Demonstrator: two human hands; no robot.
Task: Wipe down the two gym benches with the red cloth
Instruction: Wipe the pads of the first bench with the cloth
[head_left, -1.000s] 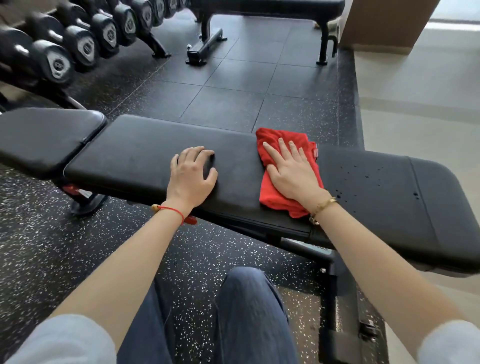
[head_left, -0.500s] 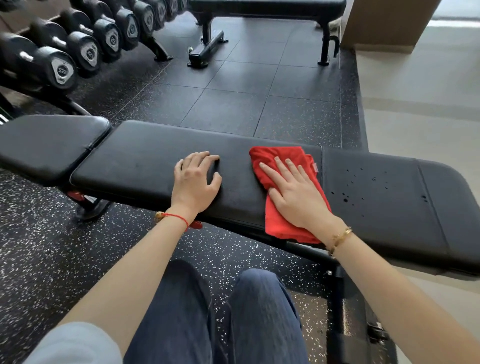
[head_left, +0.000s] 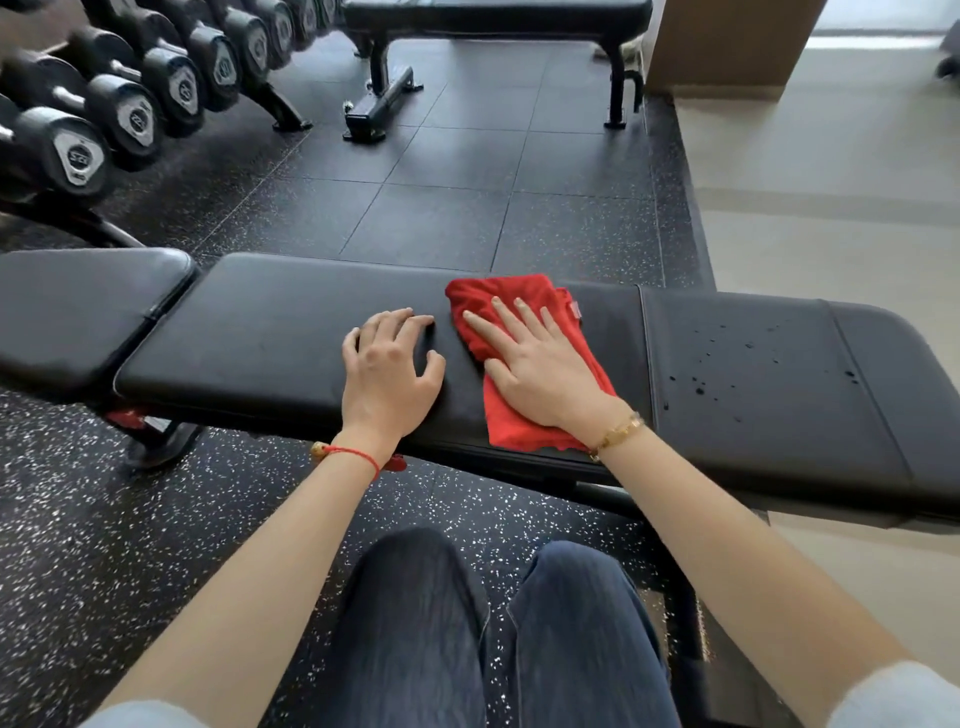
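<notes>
A long black padded bench (head_left: 270, 332) lies across the view in front of me. On its middle lies the folded red cloth (head_left: 519, 296), and my right hand (head_left: 540, 364) presses flat on it with straight fingers. My left hand (head_left: 389, 374) rests on the bare pad just left of the cloth, fingers slightly bent, holding nothing. Dark wet drops (head_left: 748, 364) speckle the pad to the right of the cloth. A second black bench (head_left: 493, 13) stands across the floor at the top of the view.
A rack of black dumbbells (head_left: 130, 104) runs along the upper left. A separate seat pad (head_left: 78, 306) joins the near bench at the left. My knees in blue jeans (head_left: 493, 623) are below the bench. A brown box (head_left: 727, 47) stands at the upper right on pale flooring.
My right hand has slid the red cloth to the left along the bench, close to my left hand. The left hand has stayed in place on the pad.
</notes>
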